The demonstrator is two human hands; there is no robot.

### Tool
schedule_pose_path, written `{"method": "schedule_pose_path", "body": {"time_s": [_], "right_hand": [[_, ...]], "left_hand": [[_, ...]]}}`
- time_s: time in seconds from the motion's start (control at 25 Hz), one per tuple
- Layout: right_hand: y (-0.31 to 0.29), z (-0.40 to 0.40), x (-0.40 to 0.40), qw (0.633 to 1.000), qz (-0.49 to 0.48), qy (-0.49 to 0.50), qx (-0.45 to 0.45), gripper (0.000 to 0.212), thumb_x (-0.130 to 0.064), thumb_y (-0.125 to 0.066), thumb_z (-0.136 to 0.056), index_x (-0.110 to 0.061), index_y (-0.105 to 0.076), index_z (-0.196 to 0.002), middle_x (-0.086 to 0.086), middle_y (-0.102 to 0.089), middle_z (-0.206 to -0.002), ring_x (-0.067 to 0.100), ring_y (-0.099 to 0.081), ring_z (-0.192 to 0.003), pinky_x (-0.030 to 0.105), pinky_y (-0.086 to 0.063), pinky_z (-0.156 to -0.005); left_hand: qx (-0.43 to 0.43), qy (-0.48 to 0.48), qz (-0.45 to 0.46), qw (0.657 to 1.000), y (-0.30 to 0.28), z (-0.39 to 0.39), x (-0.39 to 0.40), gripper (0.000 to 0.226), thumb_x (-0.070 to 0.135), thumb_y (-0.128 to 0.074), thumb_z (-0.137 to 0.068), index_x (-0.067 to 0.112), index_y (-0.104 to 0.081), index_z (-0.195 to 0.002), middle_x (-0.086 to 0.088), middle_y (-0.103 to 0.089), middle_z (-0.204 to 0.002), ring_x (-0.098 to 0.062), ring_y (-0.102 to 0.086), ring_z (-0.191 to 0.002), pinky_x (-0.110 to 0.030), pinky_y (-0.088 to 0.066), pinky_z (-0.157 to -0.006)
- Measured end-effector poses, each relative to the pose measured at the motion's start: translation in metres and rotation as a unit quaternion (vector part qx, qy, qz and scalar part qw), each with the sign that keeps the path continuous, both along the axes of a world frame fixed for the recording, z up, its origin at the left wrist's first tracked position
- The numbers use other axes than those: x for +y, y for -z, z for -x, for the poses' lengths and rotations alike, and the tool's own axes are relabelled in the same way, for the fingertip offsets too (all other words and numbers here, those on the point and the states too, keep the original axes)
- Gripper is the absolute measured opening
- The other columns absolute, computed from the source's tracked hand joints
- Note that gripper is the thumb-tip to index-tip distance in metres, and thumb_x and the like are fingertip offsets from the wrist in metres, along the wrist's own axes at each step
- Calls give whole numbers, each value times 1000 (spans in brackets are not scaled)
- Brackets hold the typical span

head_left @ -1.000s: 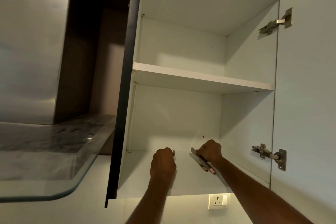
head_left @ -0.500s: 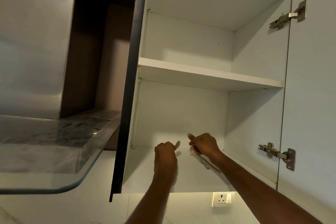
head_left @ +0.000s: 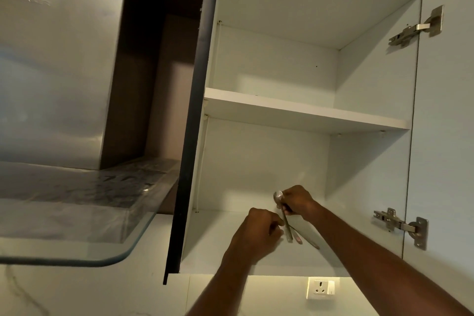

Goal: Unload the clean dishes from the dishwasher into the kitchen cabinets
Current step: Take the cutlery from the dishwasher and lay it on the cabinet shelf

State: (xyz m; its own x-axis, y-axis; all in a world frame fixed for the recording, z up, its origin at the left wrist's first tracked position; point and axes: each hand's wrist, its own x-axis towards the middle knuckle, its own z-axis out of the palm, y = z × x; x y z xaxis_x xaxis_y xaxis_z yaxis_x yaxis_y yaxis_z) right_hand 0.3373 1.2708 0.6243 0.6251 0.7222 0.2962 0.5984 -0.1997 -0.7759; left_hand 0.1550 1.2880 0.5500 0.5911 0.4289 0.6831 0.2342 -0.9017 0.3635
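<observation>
Wall cabinet (head_left: pixel 295 110): shelves sitting bare. Right hand (head_left: pixel 297 200) gripping cutlery (head_left: pixel 287 223); left hand (head_left: pixel 256 233) curling closed beside it, contents indiscernible. Unloading barely starting.

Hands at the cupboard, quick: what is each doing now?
Left hand: closed; what it holds cannot be told.
Right hand: closed on a spoon.

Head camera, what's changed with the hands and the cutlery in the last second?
The right hand has closed on the spoon, its bowl now sticking up above the fingers, with other cutlery fanned below. The left hand, which had the spoon by it before, now sits lower, curled beside the handles. Both stay over the cabinet's bottom shelf; the upper shelf looks unchanged.
</observation>
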Motion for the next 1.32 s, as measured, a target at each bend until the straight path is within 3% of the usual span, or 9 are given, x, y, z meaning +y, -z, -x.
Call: {"method": "schedule_pose_path", "body": {"time_s": [0.16,0.28,0.4,0.44,0.56,0.68,0.84,1.12,1.32], "right_hand": [[38,-1,17,990,100,32,-99,17,-17,-76,-85,-3,-79,-75,9,-74,-70,14,-65,-58,34,-60,-70],[46,4,24,982,82,32,-165,27,-25,-83,-81,-1,-78,-70,12,-76,-71,17,-75,-70,26,-51,-63],[31,-2,7,974,65,32,-217,31,-36,-80,-89,-9,-78,-73,6,-78,-79,20,-75,-87,29,-53,-81],[26,-6,-9,969,68,37,-234,30,-35,-78,-91,-17,-74,-68,-1,-74,-76,19,-73,-87,30,-54,-83],[36,-16,-73,954,113,69,-269,41,-32,-74,-94,-28,-55,-58,-9,-55,-62,12,-58,-66,28,-45,-69],[66,-20,-113,952,122,80,-269,36,-25,-65,-96,-22,-63,-61,-6,-58,-61,11,-55,-60,23,-39,-57],[80,-16,-111,963,50,80,-252,19,-26,-67,-95,-22,-85,-89,-4,-79,-89,9,-66,-73,15,-43,-61],[80,-8,-104,969,62,86,-224,24,-47,-59,-99,-40,-82,-98,-16,-76,-95,7,-65,-80,26,-49,-69],[87,-8,-108,962,35,121,-243,25,-41,-58,-100,-32,-80,-103,-9,-78,-101,13,-72,-89,28,-54,-73]], "left_hand": [[0,25,30,999,1,1,0,20,33,-62,-89,29,-79,-97,10,-75,-91,-6,-67,-80,-19,-53,-66],[39,6,62,997,6,-2,11,22,38,-69,-86,29,-80,-101,8,-77,-95,-9,-71,-82,-28,-59,-71],[31,-10,85,996,10,-7,19,20,33,-74,-85,21,-79,-99,5,-77,-95,-14,-73,-84,-34,-62,-78],[26,-18,76,997,10,-7,18,19,34,-75,-85,20,-78,-97,4,-76,-96,-16,-73,-87,-33,-61,-77],[61,-42,-24,997,6,-9,10,33,52,-63,-90,27,-76,-106,5,-71,-112,-17,-63,-109,-36,-52,-88],[161,-42,-100,981,4,-9,3,42,52,-42,-94,29,-73,-110,7,-67,-120,-21,-50,-121,-41,-42,-96],[205,-21,-97,974,2,-7,-1,37,47,-41,-102,35,-67,-125,13,-64,-130,-15,-39,-131,-42,-32,-103],[236,-2,-108,966,-2,-3,-5,41,40,-38,-107,39,-55,-144,13,-58,-143,-16,-31,-140,-40,-27,-110],[239,-4,-121,964,-2,-3,-6,40,43,-39,-105,43,-55,-142,19,-56,-144,-14,-32,-140,-39,-28,-110]]}}
